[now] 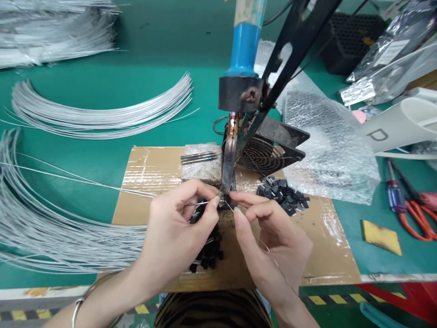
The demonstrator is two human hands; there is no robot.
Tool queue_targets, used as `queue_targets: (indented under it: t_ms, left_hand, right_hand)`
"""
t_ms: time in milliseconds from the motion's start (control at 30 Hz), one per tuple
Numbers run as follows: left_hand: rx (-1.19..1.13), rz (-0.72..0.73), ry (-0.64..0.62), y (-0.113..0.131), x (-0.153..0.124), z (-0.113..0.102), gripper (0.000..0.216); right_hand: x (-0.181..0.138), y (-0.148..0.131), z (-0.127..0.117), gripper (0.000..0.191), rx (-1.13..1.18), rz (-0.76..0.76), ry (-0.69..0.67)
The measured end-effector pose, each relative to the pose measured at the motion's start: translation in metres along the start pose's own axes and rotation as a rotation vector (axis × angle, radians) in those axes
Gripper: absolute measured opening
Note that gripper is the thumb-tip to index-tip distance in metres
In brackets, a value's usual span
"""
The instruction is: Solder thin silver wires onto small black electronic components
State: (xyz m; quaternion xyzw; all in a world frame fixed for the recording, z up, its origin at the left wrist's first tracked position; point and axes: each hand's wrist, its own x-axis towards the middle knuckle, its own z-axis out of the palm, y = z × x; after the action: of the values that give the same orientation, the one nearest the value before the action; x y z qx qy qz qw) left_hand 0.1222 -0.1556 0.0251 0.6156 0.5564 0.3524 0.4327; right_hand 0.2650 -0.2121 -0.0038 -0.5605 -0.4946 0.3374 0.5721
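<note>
A soldering iron with a blue handle is clamped in a black stand, its tip pointing down between my hands. My left hand is closed in a pinch at the tip, on a thin grey wire that trails off to the left. A thin strand of solder wire runs through the pinched thumb and index finger of my right hand and down across its palm. Its upper end reaches the iron's tip. Fingertips hide most of the contact point. Small black parts lie partly beneath my left hand.
Cardboard covers the green bench under the work. More black pieces are heaped right of the iron, near a black fan. Bundled grey wires lie left. Bubble wrap, a yellow sponge and orange-handled pliers are right.
</note>
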Motion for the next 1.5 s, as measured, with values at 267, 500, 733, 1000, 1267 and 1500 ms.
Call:
queue_targets:
  t_ms: [267,500,733,1000,1267,1500]
  left_hand:
    - [-0.007,0.004,0.001,-0.0023,-0.0030,-0.0029,0.010]
    - [0.009,0.001,-0.004,0.0007,-0.0006,-0.0030,0.011]
    - [0.012,0.009,0.000,0.0016,-0.0005,-0.0027,0.011]
    - [-0.005,-0.005,-0.007,-0.0004,-0.0009,-0.0025,0.010]
    - [0.011,-0.013,-0.016,0.0001,-0.0008,-0.0030,0.010]
    - [0.002,-0.002,-0.023,0.0017,0.0000,-0.0031,0.011]
  right_hand:
    - [-0.0006,-0.0004,0.0026,0.020,0.009,-0.006,0.018]
    - [0.0000,0.0004,0.0023,0.021,0.007,-0.018,0.030]
    - [0.0010,-0.0007,0.0031,0.019,-0.009,-0.029,0.038]
    - [-0.0006,-0.0019,0.0020,0.019,-0.011,-0.034,0.034]
    - [0.0007,0.0000,0.0035,0.018,-0.023,-0.030,0.036]
    - [-0.0039,0.0057,0.0050,0.019,0.006,-0.017,0.044]
